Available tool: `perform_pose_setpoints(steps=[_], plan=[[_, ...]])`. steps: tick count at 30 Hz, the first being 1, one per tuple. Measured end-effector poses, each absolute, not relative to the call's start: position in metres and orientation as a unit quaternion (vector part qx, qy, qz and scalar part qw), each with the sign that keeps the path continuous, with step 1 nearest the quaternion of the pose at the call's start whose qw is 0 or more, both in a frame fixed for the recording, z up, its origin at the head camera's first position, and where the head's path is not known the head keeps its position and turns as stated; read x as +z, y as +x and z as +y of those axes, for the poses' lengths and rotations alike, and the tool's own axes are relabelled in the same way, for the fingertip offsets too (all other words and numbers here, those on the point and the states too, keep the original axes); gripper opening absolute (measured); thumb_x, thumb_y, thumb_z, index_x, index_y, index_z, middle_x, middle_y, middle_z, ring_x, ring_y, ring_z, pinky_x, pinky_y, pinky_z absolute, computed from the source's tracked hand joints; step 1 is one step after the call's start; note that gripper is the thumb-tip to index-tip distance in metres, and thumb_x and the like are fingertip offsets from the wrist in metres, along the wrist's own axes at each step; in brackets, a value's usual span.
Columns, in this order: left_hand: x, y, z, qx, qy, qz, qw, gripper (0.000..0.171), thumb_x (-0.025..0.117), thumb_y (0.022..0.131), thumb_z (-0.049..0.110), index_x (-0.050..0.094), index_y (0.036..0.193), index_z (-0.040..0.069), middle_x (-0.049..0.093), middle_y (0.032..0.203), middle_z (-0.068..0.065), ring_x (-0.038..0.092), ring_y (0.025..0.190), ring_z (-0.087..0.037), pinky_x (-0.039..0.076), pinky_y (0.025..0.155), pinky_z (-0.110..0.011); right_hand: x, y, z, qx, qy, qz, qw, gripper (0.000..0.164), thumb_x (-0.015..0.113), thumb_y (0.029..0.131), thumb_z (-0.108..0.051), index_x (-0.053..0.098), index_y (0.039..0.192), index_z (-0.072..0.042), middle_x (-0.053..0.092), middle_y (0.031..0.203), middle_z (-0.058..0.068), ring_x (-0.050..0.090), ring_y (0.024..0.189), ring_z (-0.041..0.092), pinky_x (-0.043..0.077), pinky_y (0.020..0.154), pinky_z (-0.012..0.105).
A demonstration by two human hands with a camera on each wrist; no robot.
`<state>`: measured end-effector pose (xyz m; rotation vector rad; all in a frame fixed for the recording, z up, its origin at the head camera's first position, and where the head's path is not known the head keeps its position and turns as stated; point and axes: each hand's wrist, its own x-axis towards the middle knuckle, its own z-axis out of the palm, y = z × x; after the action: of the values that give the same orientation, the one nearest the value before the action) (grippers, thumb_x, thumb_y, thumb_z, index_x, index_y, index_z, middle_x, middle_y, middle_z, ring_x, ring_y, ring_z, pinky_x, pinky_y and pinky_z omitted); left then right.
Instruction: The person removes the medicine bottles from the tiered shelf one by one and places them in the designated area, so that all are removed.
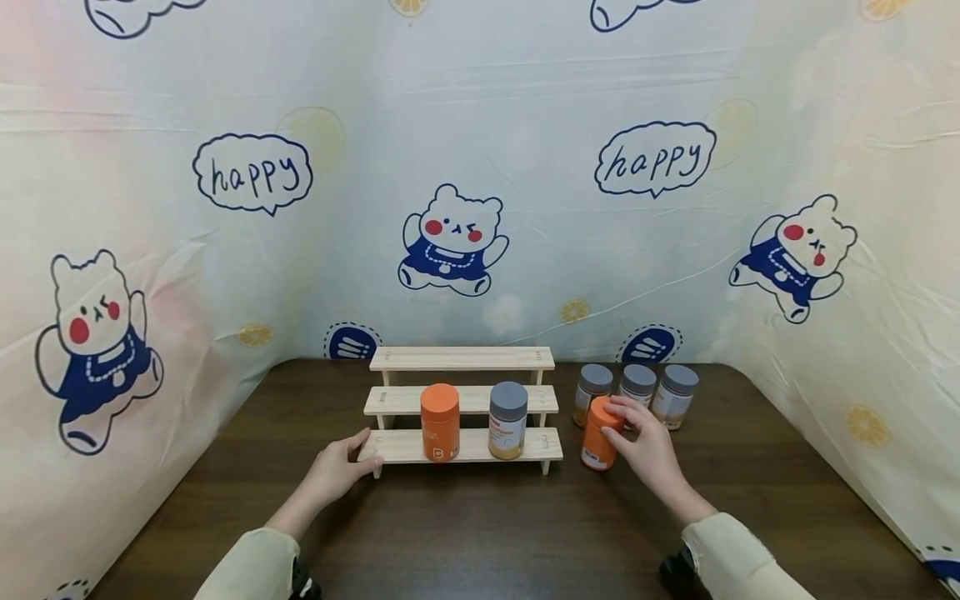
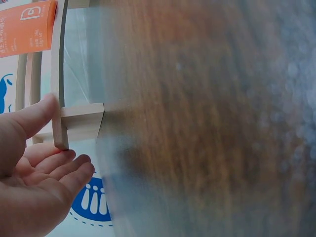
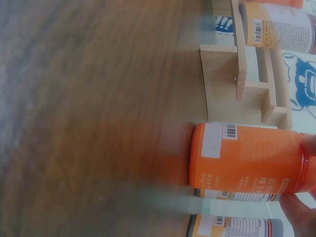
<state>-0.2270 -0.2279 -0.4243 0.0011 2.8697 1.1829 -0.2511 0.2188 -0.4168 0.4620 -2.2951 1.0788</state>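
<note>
A three-step wooden display stand [image 1: 463,400] stands on the brown table. My left hand [image 1: 335,473] holds the left end of its lowest step; in the left wrist view the thumb [image 2: 42,112] lies against the board and the fingers are round its end. On that lowest step stand an orange supplement bottle [image 1: 440,423] and a grey-lidded bottle [image 1: 507,421], both upright. To the right of the stand, my right hand [image 1: 647,437] grips another orange bottle [image 3: 242,158] by its lid, fingers and thumb on opposite sides. This bottle leans slightly in the head view.
Behind the right hand several grey-lidded bottles [image 1: 678,397] stand close together, partly hidden by the orange one. A pale curtain [image 1: 540,250] with bear prints and "happy" bubbles encloses the table [image 1: 465,533] at the back and sides.
</note>
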Motion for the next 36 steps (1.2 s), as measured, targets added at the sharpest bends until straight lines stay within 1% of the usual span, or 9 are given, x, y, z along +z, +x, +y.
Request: perform_pose_setpoints(steps=[8,13,15,17,22,24,28,31,36], plan=[[-0.425,-0.227,-0.229,0.379,0.016,0.925,0.011,0.07,0.064,0.087,0.032,0.035,0.137,-0.008,0.037,0.135,-0.028,0.036,0.123,-0.042,0.034,0.093,-0.055,-0.416,-0.248,0.219,0.404,0.171,-0.858,0.269,0.032,0.075,0.074,0.002,0.066,0.104,0.002,0.057,0.118,0.016,0.058,0.1,0.029,0.049,0.078,0.041],[-0.425,-0.227,-0.229,0.379,0.019,0.925,0.007,0.07,0.064,0.087,0.032,0.035,0.137,-0.008,0.038,0.135,-0.028,0.036,0.122,-0.042,0.034,0.092,-0.054,-0.416,-0.248,0.219,0.405,0.172,-0.857,0.27,0.031,0.075,0.074,0.001,0.066,0.104,0.002,0.058,0.117,0.015,0.058,0.099,0.026,0.049,0.078,0.032],[-0.424,-0.227,-0.228,0.379,0.02,0.925,0.007,0.07,0.064,0.087,0.033,0.035,0.137,-0.008,0.038,0.135,-0.029,0.036,0.122,-0.042,0.035,0.092,-0.054,-0.416,-0.248,0.219,0.405,0.172,-0.856,0.271,0.031,0.075,0.073,0.002,0.067,0.103,0.002,0.058,0.117,0.015,0.058,0.099,0.026,0.049,0.078,0.03],[-0.425,-0.227,-0.229,0.378,0.021,0.925,0.006,0.071,0.064,0.087,0.033,0.035,0.137,-0.008,0.039,0.134,-0.029,0.036,0.122,-0.043,0.035,0.092,-0.054,-0.416,-0.249,0.219,0.405,0.172,-0.855,0.274,0.031,0.075,0.073,0.002,0.067,0.102,0.002,0.058,0.116,0.015,0.057,0.099,0.025,0.049,0.077,0.032],[-0.426,-0.228,-0.229,0.378,0.023,0.926,0.006,0.071,0.064,0.087,0.033,0.035,0.137,-0.008,0.039,0.134,-0.029,0.037,0.122,-0.043,0.035,0.092,-0.054,-0.415,-0.248,0.218,0.406,0.173,-0.854,0.275,0.031,0.076,0.073,0.0,0.067,0.103,0.002,0.059,0.116,0.015,0.057,0.098,0.026,0.049,0.076,0.043],[-0.426,-0.228,-0.229,0.377,0.022,0.926,0.006,0.071,0.064,0.087,0.032,0.035,0.137,-0.008,0.039,0.134,-0.029,0.037,0.122,-0.042,0.035,0.092,-0.054,-0.414,-0.248,0.218,0.406,0.17,-0.856,0.272,0.032,0.076,0.073,-0.001,0.067,0.104,0.001,0.059,0.117,0.016,0.056,0.1,0.026,0.049,0.076,0.044],[-0.426,-0.228,-0.229,0.377,0.02,0.926,0.007,0.07,0.064,0.087,0.032,0.035,0.137,-0.008,0.039,0.134,-0.029,0.038,0.121,-0.042,0.035,0.092,-0.054,-0.408,-0.248,0.218,0.414,0.159,-0.859,0.257,0.031,0.075,0.076,-0.006,0.067,0.106,-0.001,0.057,0.12,0.015,0.052,0.108,0.03,0.046,0.081,0.048],[-0.426,-0.228,-0.229,0.377,0.018,0.926,0.009,0.07,0.064,0.087,0.032,0.035,0.137,-0.008,0.039,0.135,-0.028,0.037,0.122,-0.042,0.034,0.093,-0.054,-0.4,-0.248,0.216,0.423,0.158,-0.856,0.252,0.031,0.074,0.078,-0.008,0.066,0.108,-0.001,0.055,0.121,0.016,0.05,0.11,0.033,0.045,0.083,0.051],[-0.426,-0.228,-0.229,0.376,0.017,0.926,0.008,0.07,0.064,0.087,0.032,0.036,0.137,-0.008,0.039,0.134,-0.029,0.037,0.122,-0.042,0.034,0.093,-0.055,-0.384,-0.249,0.21,0.433,0.174,-0.849,0.249,0.032,0.072,0.081,-0.011,0.065,0.111,-0.001,0.053,0.124,0.016,0.047,0.114,0.033,0.043,0.085,0.052]])
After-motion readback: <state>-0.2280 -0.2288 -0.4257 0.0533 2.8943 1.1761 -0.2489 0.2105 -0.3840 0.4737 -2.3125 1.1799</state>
